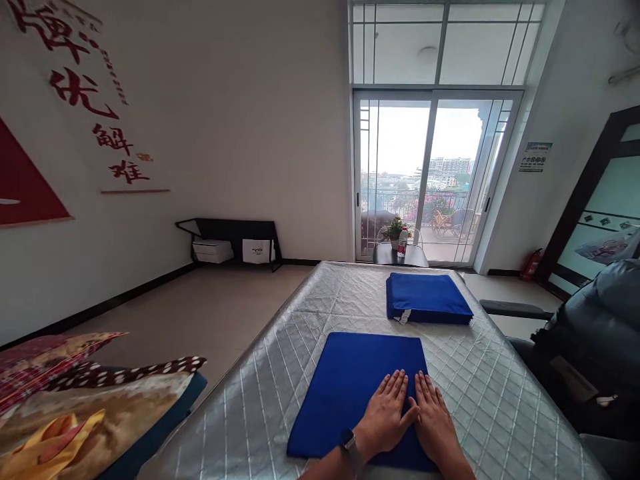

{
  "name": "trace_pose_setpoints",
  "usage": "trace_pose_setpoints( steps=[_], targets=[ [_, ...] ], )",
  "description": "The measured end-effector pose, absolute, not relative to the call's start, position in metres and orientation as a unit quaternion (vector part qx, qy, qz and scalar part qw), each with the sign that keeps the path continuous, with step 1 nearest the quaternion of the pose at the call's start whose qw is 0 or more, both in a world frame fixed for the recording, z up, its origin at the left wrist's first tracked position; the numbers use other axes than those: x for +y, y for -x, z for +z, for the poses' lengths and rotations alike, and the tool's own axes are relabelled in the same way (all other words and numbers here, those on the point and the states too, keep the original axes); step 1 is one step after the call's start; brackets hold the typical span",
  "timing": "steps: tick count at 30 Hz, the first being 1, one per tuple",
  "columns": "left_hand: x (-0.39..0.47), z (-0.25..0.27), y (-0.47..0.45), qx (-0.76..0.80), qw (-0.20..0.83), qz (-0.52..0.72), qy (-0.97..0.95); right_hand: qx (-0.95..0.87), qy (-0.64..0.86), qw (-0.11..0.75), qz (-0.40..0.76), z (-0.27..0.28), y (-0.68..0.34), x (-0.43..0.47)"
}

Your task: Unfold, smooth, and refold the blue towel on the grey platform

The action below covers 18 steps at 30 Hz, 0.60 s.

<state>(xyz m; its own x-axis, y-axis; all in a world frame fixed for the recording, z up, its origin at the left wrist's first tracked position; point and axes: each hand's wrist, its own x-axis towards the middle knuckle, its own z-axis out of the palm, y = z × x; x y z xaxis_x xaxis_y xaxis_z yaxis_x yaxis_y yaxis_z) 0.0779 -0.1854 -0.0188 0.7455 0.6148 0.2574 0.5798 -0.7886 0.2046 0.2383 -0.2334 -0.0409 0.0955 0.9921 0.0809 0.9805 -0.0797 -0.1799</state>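
A flat, square-edged blue fabric piece (350,387) lies on the silver quilted cover (260,393) in front of me. My left hand (385,415), with a dark watch on its wrist, rests palm down on the fabric, fingers stretched out and close together. Beside it, my right hand (434,417) lies flat along the fabric's right edge, its fingers straight and pointing away from me. The hands touch or nearly touch near the thumbs, and neither grips anything. Farther back sits a neat stack of similar blue fabric pieces (427,293), with a small white tag at its front.
Patterned cushions and cloths (125,407) lie low on the left. At right is a dark bag (600,333) beside a dark armrest. A potted plant (395,230) and a bottle (403,243) stand on a small table beyond the cover, before the sliding door.
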Motion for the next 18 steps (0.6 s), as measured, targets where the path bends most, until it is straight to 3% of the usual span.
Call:
trace_pose_setpoints(
  steps=[12,18],
  targets=[
    [-0.137,-0.036,0.066,0.538,0.006,0.122,-0.834,-0.663,0.738,0.117,0.048,-0.039,-0.236,-0.233],
    [-0.138,-0.039,0.077,0.560,0.009,0.137,-0.817,-0.665,0.737,0.112,0.035,-0.039,-0.237,-0.232]
  ],
)
